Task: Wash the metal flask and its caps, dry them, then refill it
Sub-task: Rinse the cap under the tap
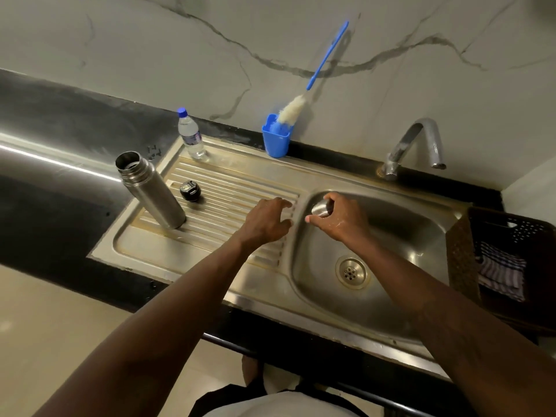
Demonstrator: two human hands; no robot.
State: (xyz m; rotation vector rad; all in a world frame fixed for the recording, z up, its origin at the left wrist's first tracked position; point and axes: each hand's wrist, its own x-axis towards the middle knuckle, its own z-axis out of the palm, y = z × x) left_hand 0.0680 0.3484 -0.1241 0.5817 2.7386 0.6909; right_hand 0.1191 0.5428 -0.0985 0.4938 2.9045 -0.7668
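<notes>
The uncapped metal flask (150,188) stands upright on the left part of the steel drainboard (216,176). A black inner cap (190,191) sits on the ribs just right of it. My right hand (343,218) grips the steel outer cap (321,207) over the left side of the sink basin (391,236). Just left of it, over the drainboard's right edge, hovers my left hand (266,221); its fingers are loosely spread and hold nothing.
A clear water bottle (191,135) with a blue lid stands at the drainboard's back. A blue holder (275,139) with a bottle brush (316,76) leans on the wall. The tap (415,142) arches over the basin's back. A dark basket (505,260) with a striped cloth (501,273) sits right.
</notes>
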